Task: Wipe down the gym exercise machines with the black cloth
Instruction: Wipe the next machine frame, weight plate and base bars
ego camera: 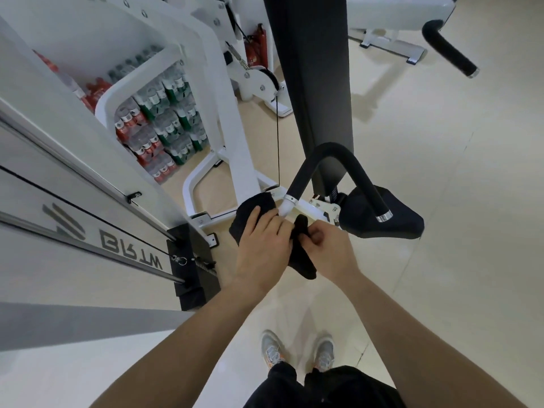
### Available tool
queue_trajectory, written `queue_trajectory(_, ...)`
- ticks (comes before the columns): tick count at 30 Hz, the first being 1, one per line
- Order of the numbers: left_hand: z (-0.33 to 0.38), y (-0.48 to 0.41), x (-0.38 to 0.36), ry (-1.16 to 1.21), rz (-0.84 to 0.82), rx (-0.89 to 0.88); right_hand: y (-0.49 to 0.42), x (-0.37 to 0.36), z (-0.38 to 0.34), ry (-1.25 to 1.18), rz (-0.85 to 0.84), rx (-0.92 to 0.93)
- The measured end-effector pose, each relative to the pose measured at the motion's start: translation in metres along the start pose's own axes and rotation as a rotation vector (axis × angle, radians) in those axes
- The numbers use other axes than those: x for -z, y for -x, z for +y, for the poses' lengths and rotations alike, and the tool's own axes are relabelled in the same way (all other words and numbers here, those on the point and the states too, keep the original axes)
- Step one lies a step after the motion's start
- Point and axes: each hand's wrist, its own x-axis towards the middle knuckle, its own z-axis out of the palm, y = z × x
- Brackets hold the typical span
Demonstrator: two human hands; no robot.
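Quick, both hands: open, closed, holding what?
Left hand: open, fingers flat on the black cloth.
Right hand: closed, pinching the same cloth.

The floor (441,172) consists of glossy beige tiles with thin pale joints. Diffuse overhead light produces soft reflections and faint shadows on it. Shrink-wrapped packs of bottles (164,125), with red and green labels, are stacked on the floor at upper left. Red fire extinguishers (258,45) stand upright farther back.
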Motion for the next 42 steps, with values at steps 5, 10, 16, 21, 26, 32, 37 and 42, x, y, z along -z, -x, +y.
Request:
queue_trajectory(5, 0.034, -0.013, 0.003, 0.160, 0.035, 0.078, -0.001, 0.039, 0.017, -0.071, 0.061, 0.017)
queue_trajectory(10, 0.081, -0.051, 0.021, 0.445, -0.162, 0.301, -0.005, 0.084, 0.033, -0.160, 0.134, 0.153)
queue_trajectory(16, 0.157, -0.105, 0.023, 0.603, -0.148, 0.380, -0.020, 0.178, 0.075, -0.233, 0.154, 0.283)
queue_trajectory(21, 0.239, -0.162, 0.025, 0.718, -0.068, 0.389, -0.038, 0.282, 0.112, -0.215, 0.017, 0.370)
queue_trajectory(26, 0.304, -0.219, 0.018, 0.735, -0.046, 0.344, -0.067, 0.366, 0.140, -0.201, -0.047, 0.287)
queue_trajectory(32, 0.345, -0.300, -0.003, 0.731, -0.059, 0.380, -0.130, 0.442, 0.179, -0.291, -0.020, 0.229)
queue_trajectory(37, 0.363, -0.382, -0.038, 0.815, -0.144, 0.409, -0.211, 0.490, 0.208, -0.258, -0.029, 0.199)
queue_trajectory(42, 0.370, -0.468, -0.075, 0.895, -0.263, 0.461, -0.304, 0.537, 0.233, -0.252, -0.088, 0.150)
